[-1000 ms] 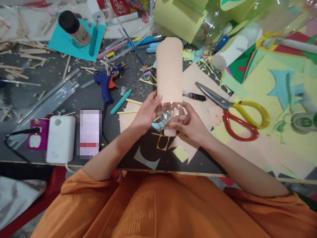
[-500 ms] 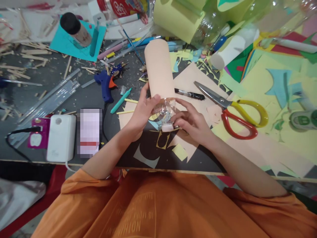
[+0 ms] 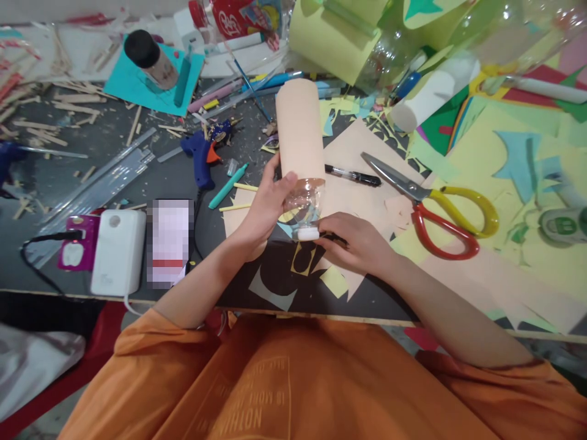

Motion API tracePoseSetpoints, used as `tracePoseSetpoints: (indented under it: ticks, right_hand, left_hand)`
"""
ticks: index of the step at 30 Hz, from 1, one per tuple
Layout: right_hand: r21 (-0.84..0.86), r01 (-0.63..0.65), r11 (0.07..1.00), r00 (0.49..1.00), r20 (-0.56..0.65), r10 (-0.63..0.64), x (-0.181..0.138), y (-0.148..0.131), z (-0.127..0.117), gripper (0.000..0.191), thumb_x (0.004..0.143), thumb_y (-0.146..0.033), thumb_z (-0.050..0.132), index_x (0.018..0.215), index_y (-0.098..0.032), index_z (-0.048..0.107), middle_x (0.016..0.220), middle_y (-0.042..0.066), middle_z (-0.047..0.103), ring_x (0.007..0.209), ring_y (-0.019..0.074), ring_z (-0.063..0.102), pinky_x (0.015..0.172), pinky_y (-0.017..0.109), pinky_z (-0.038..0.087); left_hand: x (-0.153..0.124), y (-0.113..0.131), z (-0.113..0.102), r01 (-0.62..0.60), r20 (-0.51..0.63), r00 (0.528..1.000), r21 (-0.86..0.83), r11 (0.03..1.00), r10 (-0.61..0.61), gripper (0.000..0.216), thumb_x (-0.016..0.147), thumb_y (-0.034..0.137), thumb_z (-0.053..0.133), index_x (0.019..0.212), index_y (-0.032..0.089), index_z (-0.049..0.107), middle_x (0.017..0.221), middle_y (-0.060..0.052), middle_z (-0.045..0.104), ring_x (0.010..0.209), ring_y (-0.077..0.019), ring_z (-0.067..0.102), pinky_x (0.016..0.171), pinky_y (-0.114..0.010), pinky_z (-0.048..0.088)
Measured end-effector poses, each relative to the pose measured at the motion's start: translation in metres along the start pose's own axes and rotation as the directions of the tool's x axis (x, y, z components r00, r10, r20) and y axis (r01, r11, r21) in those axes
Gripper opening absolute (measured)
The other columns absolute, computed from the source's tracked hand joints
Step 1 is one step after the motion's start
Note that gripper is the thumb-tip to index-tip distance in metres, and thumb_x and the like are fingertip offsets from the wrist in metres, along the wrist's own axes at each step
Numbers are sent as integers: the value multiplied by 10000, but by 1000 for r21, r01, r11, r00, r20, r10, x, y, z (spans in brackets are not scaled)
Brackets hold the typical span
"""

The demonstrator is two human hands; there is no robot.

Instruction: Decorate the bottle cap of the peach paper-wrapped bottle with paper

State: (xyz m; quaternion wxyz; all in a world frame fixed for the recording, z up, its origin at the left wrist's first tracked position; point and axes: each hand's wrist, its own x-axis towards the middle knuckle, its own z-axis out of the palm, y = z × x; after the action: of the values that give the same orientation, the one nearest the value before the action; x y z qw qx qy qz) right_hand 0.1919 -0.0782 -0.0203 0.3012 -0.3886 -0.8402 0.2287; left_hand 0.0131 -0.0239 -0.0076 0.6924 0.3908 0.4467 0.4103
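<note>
Peach paper sleeve (image 3: 300, 131) covers most of a clear plastic bottle (image 3: 306, 201); only the shoulder and neck are bare. Head view: the bottle is held upside down and tilted slightly away, over the near middle of the dark table (image 3: 114, 159), with its white cap (image 3: 308, 233) lowest and just above the paper scraps. The left hand (image 3: 263, 211) grasps the bottle at the shoulder, with the thumb on the lower edge of the sleeve and the fingers wrapped behind. The right hand (image 3: 355, 241) lies low beside the cap, fingers curled toward it. The fingertips are at the cap, but whether they pinch it or only touch it cannot be told from this angle. Beyond the right hand lie a black pen (image 3: 353, 177) and, further right, red-and-yellow scissors (image 3: 435, 205), blades open, on a peach sheet. Left of the bottle are a teal marker (image 3: 228, 185) and a blue glue gun (image 3: 202, 156). A white charger block (image 3: 118, 252) sits at the near left edge.
</note>
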Motion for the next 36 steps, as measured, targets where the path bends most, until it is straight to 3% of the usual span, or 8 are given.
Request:
tracePoseSetpoints:
  ticks: [7,17,22,28,32,36]
  right_hand:
    - [-73,26,997,999,-18,-27,1,0,0,25,896,-251,503,907,-229,509,788,52,698,683,199,645,566,305,492]
    - [-188,-67,980,997,-46,60,0,-4,7,241,915,-454,489,825,-231,514,670,37,664,592,192,602,525,305,422]
    - [-154,11,988,1000,-13,-13,2,-4,7,196,939,-375,448,807,-239,499,673,41,662,614,198,608,521,306,430]
    - [-89,-20,996,996,81,28,1,-1,1,127,911,-320,454,849,-229,517,714,52,667,662,206,623,554,309,456]
    - [-11,18,1000,997,80,-17,2,-2,-6,187,914,-400,496,890,-217,528,754,49,687,662,196,634,569,309,476]
    - [-35,16,999,999,-37,-18,7,3,-14,248,912,-455,508,928,-214,562,854,86,703,789,239,653,702,390,513]
  left_hand:
    - [0,0,0,22,4,1000,-17,1000,-22,633,886,429,566,1415,232,279,1068,-84,734,1025,-199,697,941,-363,529]
    - [-1,-3,2,12,-16,1000,-42,999,-13,605,859,400,602,1370,244,319,1190,-93,685,1076,-210,679,946,-365,529]
    - [0,-2,3,27,-23,999,-45,999,-28,581,865,374,590,1366,238,330,1122,-85,707,1091,-226,673,929,-372,539]
    - [-2,0,4,51,-19,998,-36,998,-51,501,887,368,550,1330,239,357,1013,-56,729,1052,-202,683,894,-335,547]
    - [-4,0,5,-19,-59,998,-52,998,16,419,868,411,562,1218,221,433,1010,-58,711,953,-210,697,864,-374,560]
    - [-3,1,2,-146,-199,970,-32,989,137,357,898,498,463,1161,257,488,1125,-45,670,934,-187,679,790,-330,568]
